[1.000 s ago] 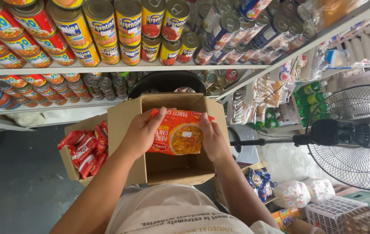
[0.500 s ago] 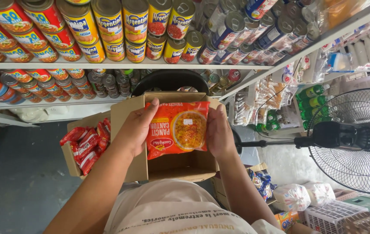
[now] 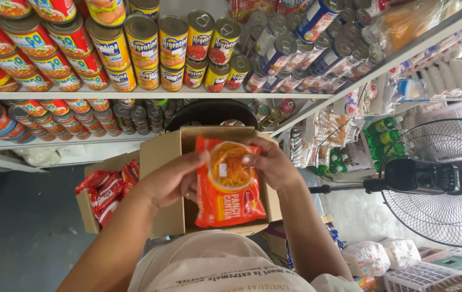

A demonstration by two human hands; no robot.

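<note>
An orange noodle packet [image 3: 228,184] with a picture of noodles on its front is held upright over an open cardboard box [image 3: 161,154]. My left hand [image 3: 172,178] grips the packet's left edge, thumb on its front. My right hand [image 3: 272,162] holds the upper right edge, fingers pressed on the front. The box sits right in front of my body, and its inside is mostly hidden behind the packet.
A second open box [image 3: 87,211] with red packets [image 3: 109,186] stands on the left. Shelves [image 3: 133,95] above carry rows of cans [image 3: 158,43]. A standing fan [image 3: 439,181] is on the right. White baskets [image 3: 423,276] and bagged goods [image 3: 369,257] lie at lower right.
The packet has been turned in both hands, from lying sideways to standing upright, and lifted a little higher over the box.
</note>
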